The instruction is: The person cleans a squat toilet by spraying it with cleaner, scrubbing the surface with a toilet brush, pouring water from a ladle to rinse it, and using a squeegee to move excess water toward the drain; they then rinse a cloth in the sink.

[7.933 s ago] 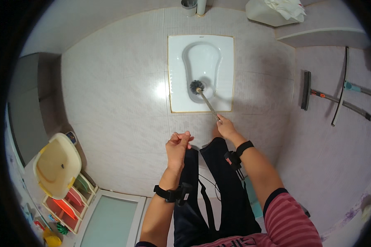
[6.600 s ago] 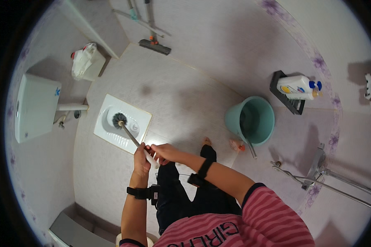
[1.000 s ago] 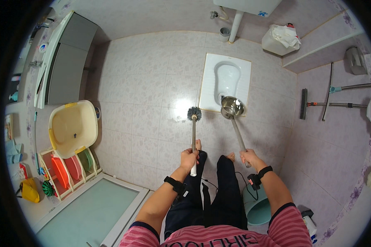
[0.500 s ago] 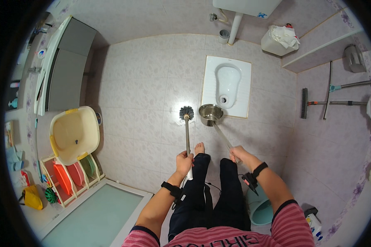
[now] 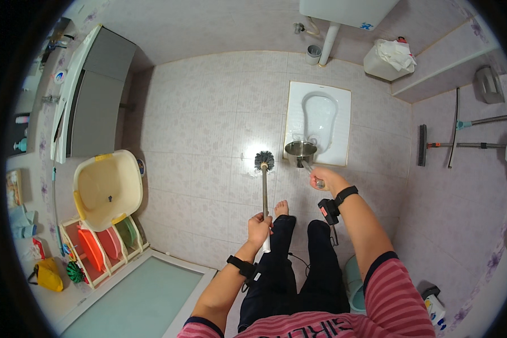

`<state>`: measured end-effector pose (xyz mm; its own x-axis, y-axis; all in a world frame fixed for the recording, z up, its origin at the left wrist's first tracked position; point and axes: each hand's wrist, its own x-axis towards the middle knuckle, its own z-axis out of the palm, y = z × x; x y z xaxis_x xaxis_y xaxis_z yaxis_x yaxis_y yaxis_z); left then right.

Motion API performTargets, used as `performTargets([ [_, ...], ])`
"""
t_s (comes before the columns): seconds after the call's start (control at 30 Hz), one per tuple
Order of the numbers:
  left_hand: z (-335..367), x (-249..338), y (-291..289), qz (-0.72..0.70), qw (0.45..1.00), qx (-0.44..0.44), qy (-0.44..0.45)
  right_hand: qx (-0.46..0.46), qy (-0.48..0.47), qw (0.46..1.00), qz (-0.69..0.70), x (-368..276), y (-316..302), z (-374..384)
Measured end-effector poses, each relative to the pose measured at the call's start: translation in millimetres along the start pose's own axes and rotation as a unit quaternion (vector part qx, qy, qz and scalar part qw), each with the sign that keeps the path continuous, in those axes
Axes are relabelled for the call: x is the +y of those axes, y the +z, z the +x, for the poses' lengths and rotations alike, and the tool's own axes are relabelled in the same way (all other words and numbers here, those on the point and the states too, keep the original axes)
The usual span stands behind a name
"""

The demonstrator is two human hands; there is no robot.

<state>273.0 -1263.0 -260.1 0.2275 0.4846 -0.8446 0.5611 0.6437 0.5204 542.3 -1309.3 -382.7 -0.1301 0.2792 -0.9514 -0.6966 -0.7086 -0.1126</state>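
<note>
My left hand (image 5: pixel 259 228) is wrapped round the handle of a long toilet brush (image 5: pixel 265 186). Its dark, bristled head (image 5: pixel 264 161) points away from me, by a wet patch of tiles. With my right hand (image 5: pixel 328 180) I grip the handle of a steel water dipper (image 5: pixel 301 154). The dipper's bowl hangs over the near end of a white squat toilet (image 5: pixel 345 124) and hides part of it, and its handle runs back toward me. Water shows around the drain end of the toilet, just beyond the dipper.
A teal bucket (image 5: pixel 356 281) stands beside my right leg. At the left are a cream basin (image 5: pixel 108 191) and a rack of coloured basins (image 5: pixel 91 248). A small grey cup (image 5: pixel 314 54) and a bin with white paper (image 5: pixel 384 62) are by the far wall; a floor broom (image 5: pixel 422 145) is at the right.
My right hand has moved forward with the dipper, whose handle now looks shorter and more upright. Water has appeared at the toilet's drain end. The brush stays nearly in place; the view has shifted slightly.
</note>
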Motion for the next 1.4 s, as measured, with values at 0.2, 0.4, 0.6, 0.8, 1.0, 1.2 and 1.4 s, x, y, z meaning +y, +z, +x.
performTargets([
  [0.2, 7.8, 6.0, 0.2, 0.022, 1.000, -0.014, 0.008, -0.030, 0.027, 0.991, 0.124, 30.4, -24.0, -29.9],
  [0.4, 12.5, 4.1, 14.0, 0.034, 0.999, -0.022, 0.008, 0.003, -0.003, 0.972, 0.236, 66.2, -29.2, -46.8],
  [0.6, 16.4, 16.9, 22.4, 0.060, 0.998, -0.025, 0.027, -0.041, -0.056, 0.969, 0.237, 56.9, -18.0, -58.0],
  [0.8, 14.5, 26.5, 36.4, 0.052, 0.997, -0.029, 0.040, -0.099, -0.071, 0.961, 0.247, 14.1, -24.0, -60.5],
  [1.0, 12.8, 30.5, 40.9, 0.048, 0.998, 0.009, 0.050, -0.206, -0.089, 0.919, 0.324, -59.4, -34.0, -60.8],
  [1.2, 18.0, 43.6, 43.2, 0.067, 0.995, 0.005, 0.069, -0.359, -0.110, 0.813, 0.444, -111.2, -37.9, -85.3],
  [1.4, 13.3, 53.7, 51.2, 0.081, 0.994, 0.010, 0.073, -0.528, -0.132, 0.652, 0.528, -101.7, -36.1, -107.8],
])
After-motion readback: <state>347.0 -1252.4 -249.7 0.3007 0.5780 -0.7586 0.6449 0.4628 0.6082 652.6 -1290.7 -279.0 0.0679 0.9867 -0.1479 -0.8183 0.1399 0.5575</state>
